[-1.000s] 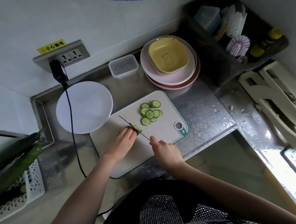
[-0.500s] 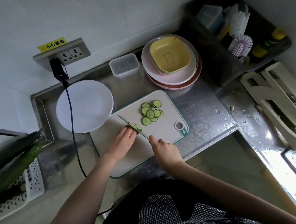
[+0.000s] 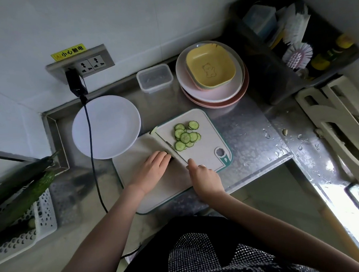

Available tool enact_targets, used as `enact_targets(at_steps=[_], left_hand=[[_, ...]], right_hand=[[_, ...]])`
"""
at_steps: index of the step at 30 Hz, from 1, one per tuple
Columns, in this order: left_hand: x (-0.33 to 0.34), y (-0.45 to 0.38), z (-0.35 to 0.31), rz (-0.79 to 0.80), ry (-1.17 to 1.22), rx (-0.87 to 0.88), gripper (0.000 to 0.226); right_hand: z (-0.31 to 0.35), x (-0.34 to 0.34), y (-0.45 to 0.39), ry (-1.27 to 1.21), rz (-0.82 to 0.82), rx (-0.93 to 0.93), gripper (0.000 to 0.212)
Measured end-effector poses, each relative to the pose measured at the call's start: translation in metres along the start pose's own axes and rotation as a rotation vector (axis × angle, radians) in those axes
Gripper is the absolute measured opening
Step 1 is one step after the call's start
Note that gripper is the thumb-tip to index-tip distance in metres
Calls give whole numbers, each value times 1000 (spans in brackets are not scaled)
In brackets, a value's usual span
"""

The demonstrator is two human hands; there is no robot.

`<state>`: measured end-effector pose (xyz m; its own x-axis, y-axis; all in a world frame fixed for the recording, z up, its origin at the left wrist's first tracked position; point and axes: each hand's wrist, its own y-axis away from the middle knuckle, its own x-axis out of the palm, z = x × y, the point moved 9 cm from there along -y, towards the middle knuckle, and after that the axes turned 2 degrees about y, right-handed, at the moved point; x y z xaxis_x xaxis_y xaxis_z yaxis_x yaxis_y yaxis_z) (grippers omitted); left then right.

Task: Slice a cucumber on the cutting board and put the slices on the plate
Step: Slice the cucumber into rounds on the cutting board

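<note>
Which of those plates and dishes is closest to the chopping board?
The lone white plate, left of the cutting board, its rim meeting the board's corner. The stacked pink plates with the yellow dish sit clearly apart behind.

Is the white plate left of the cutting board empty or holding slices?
Empty. The white plate shows only bare surface; the cucumber slices all lie on the cutting board.

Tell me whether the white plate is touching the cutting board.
Cannot tell. In the head view the white plate has its right rim right at the cutting board far left corner, with no gap visible, but the rim may only overhang it.
</note>
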<state>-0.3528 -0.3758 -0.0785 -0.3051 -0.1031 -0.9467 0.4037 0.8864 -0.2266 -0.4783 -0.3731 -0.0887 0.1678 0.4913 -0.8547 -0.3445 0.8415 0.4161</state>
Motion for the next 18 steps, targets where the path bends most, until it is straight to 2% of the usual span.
enact_targets(at_steps=[3,7,11,13,15,18], left_hand=[[0,-1,1,12,-9,-6,25],[-10,-9,0,65,-5,-21,25],[-37,-27,-1,-82,46,-112,28],[-44,-39,-16,-128,12,-21,31],[-47,-51,-35,-162,-8,108,34],[-40,-65,-48,-126,1,158,31]], right_hand=[[-8,-8,1,-149,-87,50,18],[-24,-14,0,-599,-149,140,23],[-39,-22,-4,-710,-188,159,28],[-41,-27,-4,-568,-188,128,25],[-37,-37,-2,-270,-224,54,20],[-26,-62,4,63,-374,-69,20]])
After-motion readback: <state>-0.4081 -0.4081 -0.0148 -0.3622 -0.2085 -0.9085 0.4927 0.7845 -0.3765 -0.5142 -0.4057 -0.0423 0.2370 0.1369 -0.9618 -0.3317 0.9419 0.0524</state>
